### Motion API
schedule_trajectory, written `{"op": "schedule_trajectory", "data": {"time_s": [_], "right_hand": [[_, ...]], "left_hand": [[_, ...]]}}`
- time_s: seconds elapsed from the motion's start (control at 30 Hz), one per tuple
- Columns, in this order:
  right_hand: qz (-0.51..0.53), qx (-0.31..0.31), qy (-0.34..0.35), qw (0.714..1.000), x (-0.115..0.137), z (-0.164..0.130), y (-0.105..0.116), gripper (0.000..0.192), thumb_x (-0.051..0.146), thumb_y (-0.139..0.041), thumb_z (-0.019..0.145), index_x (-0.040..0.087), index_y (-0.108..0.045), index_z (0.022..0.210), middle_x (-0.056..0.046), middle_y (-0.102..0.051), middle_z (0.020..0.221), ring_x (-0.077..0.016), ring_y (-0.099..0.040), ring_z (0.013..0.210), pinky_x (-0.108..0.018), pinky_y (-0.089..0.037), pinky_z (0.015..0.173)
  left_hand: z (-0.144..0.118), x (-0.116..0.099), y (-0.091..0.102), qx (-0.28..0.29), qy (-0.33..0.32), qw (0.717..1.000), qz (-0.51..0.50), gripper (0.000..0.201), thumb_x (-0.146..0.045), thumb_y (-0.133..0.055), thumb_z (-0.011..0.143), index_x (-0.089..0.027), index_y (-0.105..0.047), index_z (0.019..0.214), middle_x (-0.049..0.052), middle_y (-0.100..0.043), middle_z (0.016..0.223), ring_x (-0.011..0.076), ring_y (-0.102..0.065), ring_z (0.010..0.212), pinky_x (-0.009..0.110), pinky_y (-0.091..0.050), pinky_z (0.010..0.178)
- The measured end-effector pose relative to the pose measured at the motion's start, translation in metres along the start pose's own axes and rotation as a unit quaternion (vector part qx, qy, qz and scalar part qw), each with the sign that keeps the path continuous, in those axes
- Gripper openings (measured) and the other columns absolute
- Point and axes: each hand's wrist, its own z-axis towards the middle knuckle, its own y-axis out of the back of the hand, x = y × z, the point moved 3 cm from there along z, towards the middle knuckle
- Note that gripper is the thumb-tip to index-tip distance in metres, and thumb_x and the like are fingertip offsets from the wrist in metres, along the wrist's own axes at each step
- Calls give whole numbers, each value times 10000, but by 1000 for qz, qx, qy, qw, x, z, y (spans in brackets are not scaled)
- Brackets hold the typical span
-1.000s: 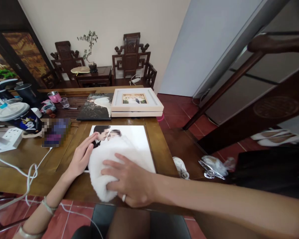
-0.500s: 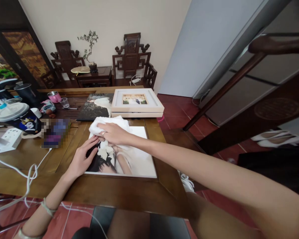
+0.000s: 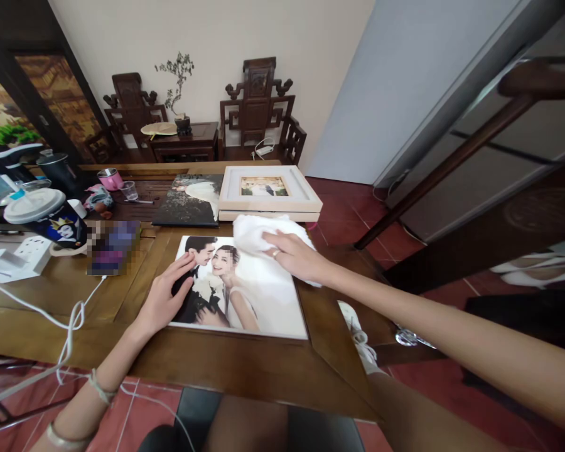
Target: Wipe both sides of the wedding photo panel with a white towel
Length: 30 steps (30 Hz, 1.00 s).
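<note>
A wedding photo panel (image 3: 273,307) lies flat on the wooden table (image 3: 207,364), showing a couple with white flowers. My left hand (image 3: 162,298) rests on its left edge, fingers stretched out and holding nothing. In my right hand (image 3: 294,254) is a bunched white cloth (image 3: 254,235), pressed at the panel's upper right corner and hanging a little past its right edge. The palm side of my right hand is hidden.
Behind the panel lie a dark photo panel (image 3: 183,204) and stacked white picture frames (image 3: 301,188). To the left stand a lidded drink cup (image 3: 61,220), a phone (image 3: 115,248) on a white cable (image 3: 78,314), a power strip (image 3: 32,257) and a pink mug (image 3: 109,179).
My right hand has swept the white cloth rightward, from the panel's upper left to its upper right corner, uncovering the couple. My left hand stays on the left edge.
</note>
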Motion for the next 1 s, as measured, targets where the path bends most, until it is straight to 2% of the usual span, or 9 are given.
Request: {"op": "schedule_trajectory", "data": {"time_s": [0.1,0.23,0.33,0.43,0.6,0.73,0.8,0.9,1.0], "right_hand": [[-12,-3,-5,1000,4,-23,0,262,126,-347,843,191,-586,928,-113,-676,984,-313,-585,1067,-523,-389,982],[-13,31,91,995,47,-64,-15,285,90,-416,774,155,-613,970,-185,-576,1292,-319,-363,1360,-613,-187,1119],[39,78,154,984,84,-95,-25,310,117,-480,752,196,-624,1015,-138,-508,1401,-305,-287,1407,-632,-119,1140],[73,112,203,970,102,-108,-29,311,146,-520,741,237,-619,1022,-86,-527,1395,-283,-273,1416,-613,-92,1155],[40,91,160,982,71,-73,-22,254,120,-473,776,184,-598,987,-175,-544,1348,-280,-381,1357,-578,-191,1139],[-27,65,119,990,37,-24,-10,254,93,-399,816,179,-568,985,-129,-652,1073,-280,-571,1104,-571,-312,1055],[-50,59,101,992,29,-3,-6,264,106,-379,836,161,-563,1016,-137,-649,1036,-294,-588,1020,-574,-354,996],[-53,53,94,993,33,15,-8,307,98,-366,847,136,-566,1076,-177,-632,1113,-324,-537,1138,-592,-337,996],[-48,62,103,992,54,6,-19,346,84,-413,823,151,-582,1118,-183,-598,1238,-322,-418,1307,-610,-257,1062]], "left_hand": [[0,-1,0,-5,1,1000,-2,412,-356,-479,938,-210,-575,1311,66,-495,1444,229,-426,1361,441,-312,1156],[0,-1,-2,-7,11,1000,-1,423,-357,-437,959,-181,-565,1322,76,-512,1429,219,-430,1358,427,-312,1157],[1,0,-3,-10,16,1000,5,428,-368,-442,958,-175,-568,1318,81,-516,1425,224,-435,1355,428,-313,1157],[2,0,-4,-5,11,1000,9,423,-372,-474,944,-197,-570,1318,74,-500,1441,234,-428,1359,441,-315,1154],[2,-2,-3,-3,0,1000,7,415,-377,-482,941,-199,-588,1301,81,-499,1440,245,-427,1359,450,-312,1154],[1,-4,-2,-7,-10,1000,-1,414,-369,-490,940,-186,-591,1297,90,-503,1435,240,-430,1357,440,-304,1159],[1,-4,-2,-7,-14,1000,-2,412,-359,-491,941,-183,-587,1301,89,-503,1435,234,-430,1357,433,-307,1159],[1,-5,-2,-9,-14,1000,-2,413,-354,-494,939,-178,-586,1301,89,-506,1432,229,-435,1355,431,-306,1159],[2,-5,-2,-12,-8,1000,-3,416,-362,-499,934,-170,-596,1290,95,-509,1429,230,-441,1350,430,-307,1158]]}}
